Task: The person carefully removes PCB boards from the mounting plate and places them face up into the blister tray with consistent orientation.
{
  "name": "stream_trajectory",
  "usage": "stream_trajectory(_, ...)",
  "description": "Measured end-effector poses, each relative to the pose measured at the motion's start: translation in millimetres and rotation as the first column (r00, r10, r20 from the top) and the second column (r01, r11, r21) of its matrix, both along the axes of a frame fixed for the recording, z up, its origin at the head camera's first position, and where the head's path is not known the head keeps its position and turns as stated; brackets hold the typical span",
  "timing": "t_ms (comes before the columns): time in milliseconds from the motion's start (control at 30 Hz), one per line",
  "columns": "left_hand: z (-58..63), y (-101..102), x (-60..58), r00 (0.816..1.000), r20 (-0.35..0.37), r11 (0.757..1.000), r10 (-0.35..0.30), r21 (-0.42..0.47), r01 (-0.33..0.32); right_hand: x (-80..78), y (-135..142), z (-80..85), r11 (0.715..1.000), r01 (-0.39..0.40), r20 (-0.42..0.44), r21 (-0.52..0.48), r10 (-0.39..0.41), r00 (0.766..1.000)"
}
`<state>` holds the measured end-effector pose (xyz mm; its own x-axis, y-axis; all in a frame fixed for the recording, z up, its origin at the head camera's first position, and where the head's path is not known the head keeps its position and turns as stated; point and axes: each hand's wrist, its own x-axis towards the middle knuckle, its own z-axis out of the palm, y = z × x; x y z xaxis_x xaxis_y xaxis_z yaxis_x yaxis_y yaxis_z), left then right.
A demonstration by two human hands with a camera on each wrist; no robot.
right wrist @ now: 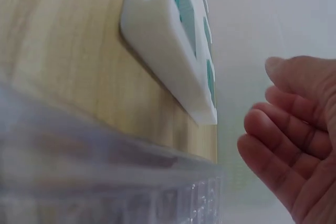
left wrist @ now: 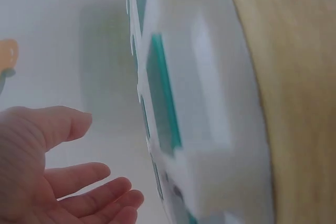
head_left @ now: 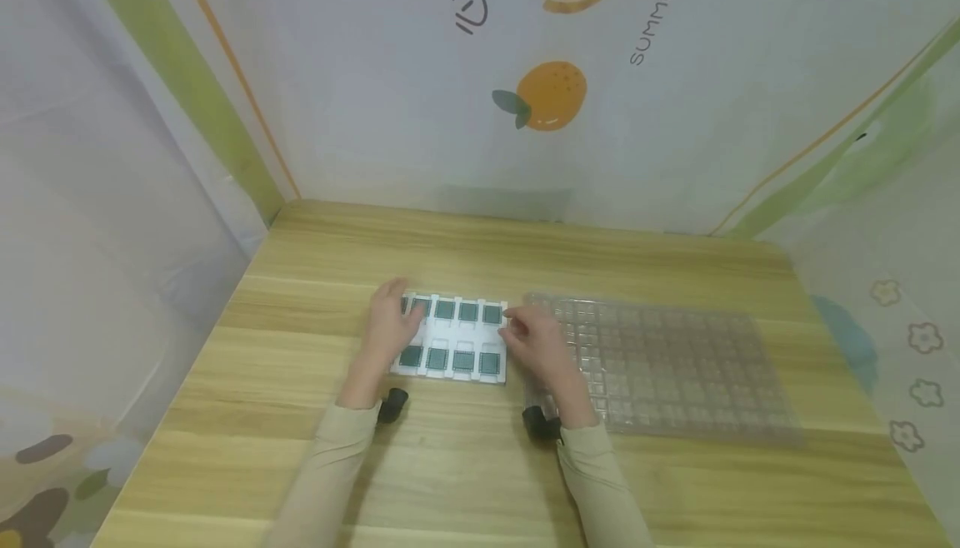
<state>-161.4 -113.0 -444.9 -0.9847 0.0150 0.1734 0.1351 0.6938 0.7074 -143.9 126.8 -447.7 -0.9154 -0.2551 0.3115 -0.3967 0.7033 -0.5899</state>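
A white tray (head_left: 453,334) lies on the table with two rows of green square chip-like boards (head_left: 490,362) in its pockets. My left hand (head_left: 388,325) is at the tray's left end and covers part of it. In the left wrist view its thumb and fingers are spread with nothing between them. At the tray's right edge is my right hand (head_left: 542,348), its fingers loosely bent. The right wrist view shows that hand (right wrist: 294,135) holding nothing. Whether either hand touches the tray, I cannot tell.
A clear plastic tray (head_left: 675,365) with a grid of small compartments lies to the right, partly under my right hand and wrist. The wooden table (head_left: 315,256) meets a printed curtain (head_left: 405,115) at the back; more curtain hangs on both sides.
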Motion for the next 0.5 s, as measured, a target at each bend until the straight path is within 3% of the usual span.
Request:
stream_trajectory(267,-0.9,-19,5.9,0.994,0.093,0.998,0.063,-0.007,-0.063,4.1,-2,1.8,0.998,-0.052,0.055,0.036,0.050,0.997)
stream_trajectory(500,-6.6,-33,11.5,0.987,0.145,0.993,0.069,0.081,-0.081,7.3,-3,1.7,0.989,-0.102,0.100,0.108,0.091,0.991)
